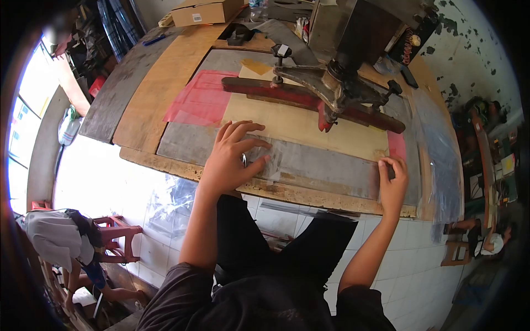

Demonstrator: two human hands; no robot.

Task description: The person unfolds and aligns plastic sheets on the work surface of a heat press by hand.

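Observation:
My left hand (234, 154) is over the near left of the work surface, fingers spread and slightly bent. Beside its fingertips lies a wrinkled piece of clear plastic film (279, 157) on the grey board (331, 170). My right hand (393, 179) is at the right end of that board, thumb and fingertips brought together near the corner of a cream sheet (287, 118); anything between them is too small to make out. Above the cream sheet stands a press head with a long red bar (298, 95). Pink sheeting (201, 96) shows on the left.
A cardboard box (204, 12) and a blue pen (154, 39) are at the back left. Clear plastic sheets (444, 160) hang over the table's right edge. Red stools (118, 237) and a seated person (66, 243) are at lower left; another person (488, 243) is far right.

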